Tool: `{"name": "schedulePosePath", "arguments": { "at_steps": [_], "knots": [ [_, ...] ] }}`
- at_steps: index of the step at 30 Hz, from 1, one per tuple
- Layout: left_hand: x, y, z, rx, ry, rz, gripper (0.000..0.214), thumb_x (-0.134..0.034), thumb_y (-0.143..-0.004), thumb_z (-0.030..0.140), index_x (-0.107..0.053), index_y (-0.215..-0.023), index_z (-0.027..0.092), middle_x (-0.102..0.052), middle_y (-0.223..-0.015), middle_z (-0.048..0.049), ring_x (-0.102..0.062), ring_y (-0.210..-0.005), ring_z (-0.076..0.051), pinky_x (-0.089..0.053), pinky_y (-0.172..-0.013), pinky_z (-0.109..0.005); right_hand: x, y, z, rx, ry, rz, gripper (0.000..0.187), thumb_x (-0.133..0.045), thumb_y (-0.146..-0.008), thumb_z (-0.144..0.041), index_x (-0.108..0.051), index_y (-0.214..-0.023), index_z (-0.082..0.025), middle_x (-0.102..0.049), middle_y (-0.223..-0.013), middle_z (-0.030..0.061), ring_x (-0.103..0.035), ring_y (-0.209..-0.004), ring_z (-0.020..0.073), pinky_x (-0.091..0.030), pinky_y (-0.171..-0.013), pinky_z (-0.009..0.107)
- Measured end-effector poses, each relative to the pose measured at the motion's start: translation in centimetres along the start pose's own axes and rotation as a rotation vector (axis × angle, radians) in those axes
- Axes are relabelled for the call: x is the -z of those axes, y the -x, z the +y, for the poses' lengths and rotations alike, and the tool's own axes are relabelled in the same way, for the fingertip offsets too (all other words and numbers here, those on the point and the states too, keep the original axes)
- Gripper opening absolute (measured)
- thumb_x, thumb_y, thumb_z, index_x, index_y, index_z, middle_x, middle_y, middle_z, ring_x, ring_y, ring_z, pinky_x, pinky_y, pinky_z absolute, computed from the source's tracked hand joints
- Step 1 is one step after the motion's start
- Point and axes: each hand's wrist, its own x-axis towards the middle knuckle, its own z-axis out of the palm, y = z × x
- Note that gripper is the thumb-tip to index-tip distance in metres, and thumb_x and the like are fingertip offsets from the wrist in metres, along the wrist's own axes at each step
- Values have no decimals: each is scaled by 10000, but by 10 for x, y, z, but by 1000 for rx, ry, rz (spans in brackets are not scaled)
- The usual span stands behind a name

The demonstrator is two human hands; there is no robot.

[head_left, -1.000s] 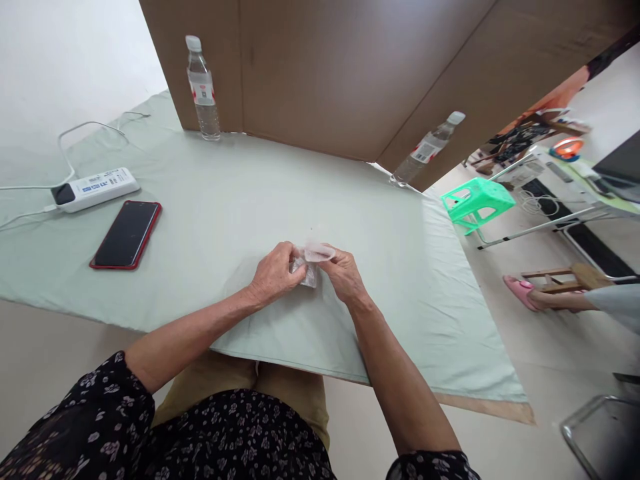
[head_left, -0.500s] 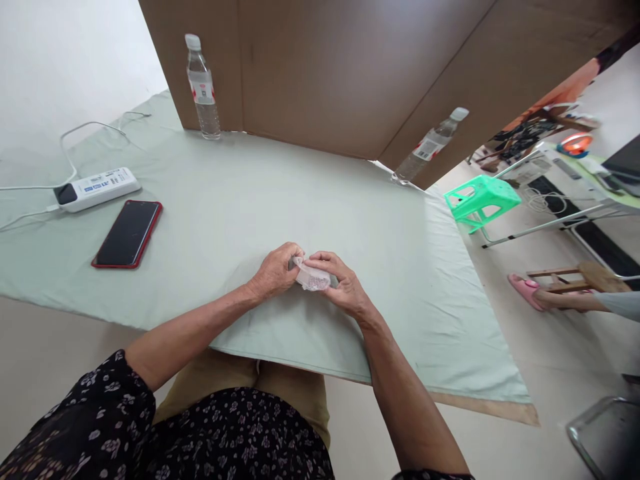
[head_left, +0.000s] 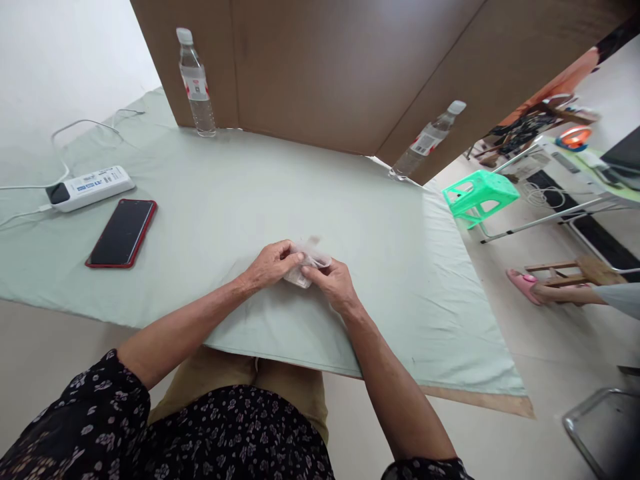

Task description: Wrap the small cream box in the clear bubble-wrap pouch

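Between my hands, just above the front of the cloth-covered table (head_left: 320, 193), is a small translucent plastic bag (head_left: 299, 277) with something pale inside that I cannot make out. My left hand (head_left: 273, 263) grips its left side, thumb pressed on top. My right hand (head_left: 334, 281) pinches the right side, thumb near the left thumb. The bag's upper edge looks spread and slightly blurred beyond the thumbs. Fingers hide part of the bag.
A phone in a red case (head_left: 121, 233) and a white power strip (head_left: 91, 189) with cables lie at left. One water bottle (head_left: 197, 87) stands back left, another bottle (head_left: 425, 143) back right, before a cardboard panel (head_left: 320, 73). A green stool (head_left: 481, 195) and a person's foot (head_left: 525, 285) are at right.
My hands have turned the bag, and both thumbs now lie on top of it near each other. Its upper part has spread away from me. The view has shifted slightly.
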Motion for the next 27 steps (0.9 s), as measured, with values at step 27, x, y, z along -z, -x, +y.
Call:
{"name": "schedulePosePath", "arguments": {
  "at_steps": [27],
  "knots": [
    [4, -3, -7, 13, 169, -189, 545, -695, -772, 318, -552, -1267, 142, -665, -1132, -95, -636, -998, -209, -495, -845, -327, 12, 16, 0, 422, 490, 103, 386, -672, -859, -376, -665, -1219, -236, -738, -1185, 103, -686, -999, 248, -557, -781, 386]
  ]
}}
